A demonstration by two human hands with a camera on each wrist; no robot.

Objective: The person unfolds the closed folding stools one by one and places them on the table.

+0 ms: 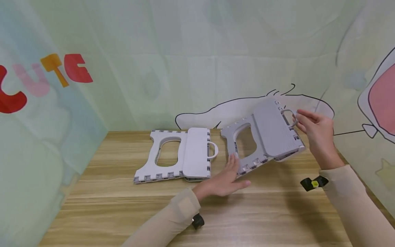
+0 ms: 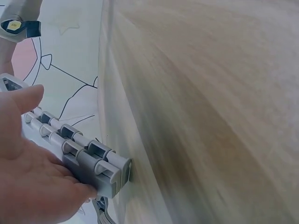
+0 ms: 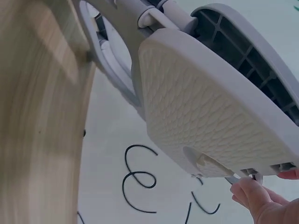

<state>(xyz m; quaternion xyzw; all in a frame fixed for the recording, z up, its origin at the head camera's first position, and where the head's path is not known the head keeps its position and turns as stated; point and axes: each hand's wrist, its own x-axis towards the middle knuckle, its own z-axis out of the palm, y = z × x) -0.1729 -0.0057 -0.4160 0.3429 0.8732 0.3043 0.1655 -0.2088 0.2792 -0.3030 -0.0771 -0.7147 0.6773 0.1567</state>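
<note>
A grey folding step stool [image 1: 271, 127], folded flat, is tilted with its handle end raised off the table. My right hand [image 1: 318, 135] pinches its loop handle [image 1: 295, 120] between thumb and fingers. My left hand [image 1: 226, 178] touches the lower leg end with straight fingers, thumb spread to the side. The left wrist view has the stool's hinged edge [image 2: 74, 144] beside the left palm. In the right wrist view the textured panel [image 3: 201, 98] fills the middle, and the right fingers [image 3: 254, 193] are at its handle edge. A white folded step stool [image 1: 195, 154] lies to the left.
Both stools are on a wood-grain table [image 1: 123, 209]. Behind and beside it hangs a pale green printed curtain [image 1: 139, 85] with letters and cartoon shapes. The white stool's handle [image 1: 216, 150] points toward the grey stool.
</note>
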